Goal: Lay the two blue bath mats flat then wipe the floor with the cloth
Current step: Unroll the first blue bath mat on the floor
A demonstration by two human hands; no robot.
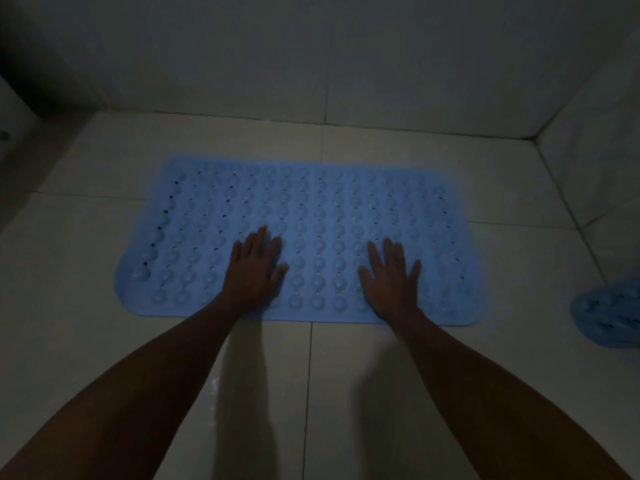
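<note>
A blue bath mat (311,209) with rows of round suction cups lies spread flat on the pale tiled floor in the middle of the head view. My left hand (254,268) rests palm down on its near left part, fingers apart. My right hand (391,275) presses flat on its near right part, fingers spread. Neither hand holds anything. A second blue mat (607,317) lies crumpled at the right edge, partly cut off by the frame. No cloth is in view.
The tiled floor (311,393) runs toward me in front of the mat. Tiled walls (325,57) close off the back and the right side (595,161). A dark fixture (14,143) stands at the far left. The light is dim.
</note>
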